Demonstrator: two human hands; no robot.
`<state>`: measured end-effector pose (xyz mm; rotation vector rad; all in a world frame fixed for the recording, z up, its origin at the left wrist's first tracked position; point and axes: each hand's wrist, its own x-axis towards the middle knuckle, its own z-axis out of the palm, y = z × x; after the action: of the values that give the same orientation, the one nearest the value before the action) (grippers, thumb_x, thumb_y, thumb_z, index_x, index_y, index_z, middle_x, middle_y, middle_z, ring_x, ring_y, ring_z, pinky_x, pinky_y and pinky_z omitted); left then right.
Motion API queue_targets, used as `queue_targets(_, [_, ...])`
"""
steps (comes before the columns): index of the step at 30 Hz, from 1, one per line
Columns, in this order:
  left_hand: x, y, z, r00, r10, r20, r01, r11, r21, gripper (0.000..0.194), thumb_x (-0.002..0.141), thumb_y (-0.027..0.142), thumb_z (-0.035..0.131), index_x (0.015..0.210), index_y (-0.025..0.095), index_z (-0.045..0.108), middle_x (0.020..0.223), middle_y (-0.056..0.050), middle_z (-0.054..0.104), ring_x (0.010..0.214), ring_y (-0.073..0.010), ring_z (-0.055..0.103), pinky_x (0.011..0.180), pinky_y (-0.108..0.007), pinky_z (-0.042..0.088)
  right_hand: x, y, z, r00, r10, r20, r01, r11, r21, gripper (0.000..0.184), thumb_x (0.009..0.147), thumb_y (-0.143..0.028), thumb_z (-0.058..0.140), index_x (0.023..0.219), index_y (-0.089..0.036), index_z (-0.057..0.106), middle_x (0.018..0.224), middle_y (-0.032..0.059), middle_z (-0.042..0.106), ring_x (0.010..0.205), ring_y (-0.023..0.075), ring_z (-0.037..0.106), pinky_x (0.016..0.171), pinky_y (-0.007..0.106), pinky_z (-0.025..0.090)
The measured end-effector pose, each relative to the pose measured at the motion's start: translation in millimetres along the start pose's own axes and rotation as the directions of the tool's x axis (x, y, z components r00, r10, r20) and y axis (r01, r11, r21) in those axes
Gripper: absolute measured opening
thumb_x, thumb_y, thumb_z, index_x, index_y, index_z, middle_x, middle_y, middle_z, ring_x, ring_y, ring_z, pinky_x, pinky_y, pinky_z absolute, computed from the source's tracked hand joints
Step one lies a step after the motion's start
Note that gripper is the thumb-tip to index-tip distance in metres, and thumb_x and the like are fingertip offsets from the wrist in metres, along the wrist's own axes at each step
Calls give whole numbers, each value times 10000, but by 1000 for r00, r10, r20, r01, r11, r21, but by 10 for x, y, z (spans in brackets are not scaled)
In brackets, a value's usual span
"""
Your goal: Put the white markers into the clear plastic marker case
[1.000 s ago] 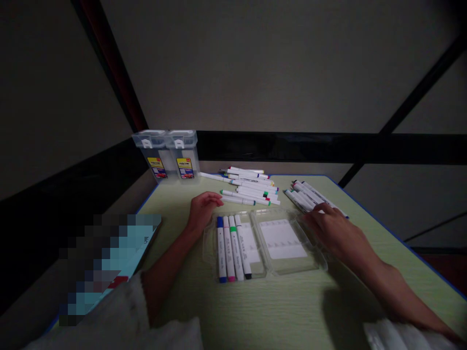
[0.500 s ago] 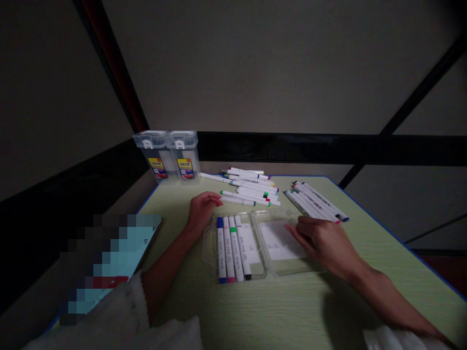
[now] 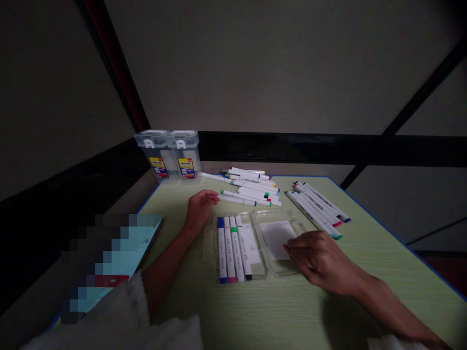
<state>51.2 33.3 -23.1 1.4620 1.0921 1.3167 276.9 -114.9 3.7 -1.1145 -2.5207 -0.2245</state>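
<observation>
A clear plastic case (image 3: 265, 274) lies unfolded on the table. In its left half are several white markers (image 3: 233, 253) side by side, with blue, pink, green and black bands or ends. White paper (image 3: 278, 238) shows in the right half. My left hand (image 3: 200, 210) is beyond the case's left corner, its fingertips pinched at the near-left end of a white marker (image 3: 239, 200) with a dark teal end, at the pile's front. Over the outer edge of the right half, my right hand (image 3: 321, 260) has its fingers curled; whether anything is in them is hidden.
More white markers (image 3: 253, 183) lie in a loose pile at the back. A second group of markers (image 3: 315, 206) lies at the right. Two clear lidded boxes (image 3: 171, 158) stand at the back left. A partly pixelated light-blue object (image 3: 134, 248) is at the left edge.
My right hand has come down and nearer to me, uncovering the ends of the right-hand markers. My left fingertips have drawn closer together and shifted slightly left.
</observation>
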Motion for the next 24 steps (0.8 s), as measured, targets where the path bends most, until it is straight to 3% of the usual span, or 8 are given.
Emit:
queue_targets(4, [59,-59,-44,997,70,-34,-65,989,132,279,553,73,471,803,136,581,857,-43,630,727,-134,580,674,-252,455,7,-12,18,1000,-2,6,2,1000,-24,380,811,-82,334,481,-165,503,577,34,588,466,107,456,506,279,257])
queue_targets(8, [74,-97,-64,991,124,42,-131,960,247,392,567,55,426,913,144,590,1016,-70,608,966,-188,556,823,-316,450,22,-31,44,998,-12,62,14,999,-43,416,838,-99,314,468,-163,492,504,12,513,420,99,381,487,298,202])
queue_targets(13, [47,-113,-73,974,169,154,-217,894,393,489,590,27,406,1021,164,594,1136,-49,585,1178,-194,426,1050,-368,241,27,-40,71,996,-5,94,9,999,-49,429,875,-142,300,498,-159,504,512,6,485,437,95,363,497,297,178])
queue_targets(19, [44,-130,-59,954,91,285,-231,830,507,443,632,65,451,1031,196,594,1218,-66,533,1243,-253,334,1038,-511,136,37,-38,95,990,0,144,8,998,-55,405,884,-159,315,526,-161,505,523,-2,470,456,96,361,504,299,166])
queue_targets(24, [43,-143,-55,947,82,309,-251,789,561,409,673,85,437,1039,196,584,1242,-84,509,1255,-258,309,1020,-549,94,49,-50,103,986,-12,166,22,998,-62,395,889,-167,311,550,-160,514,531,-3,474,464,98,374,507,299,172])
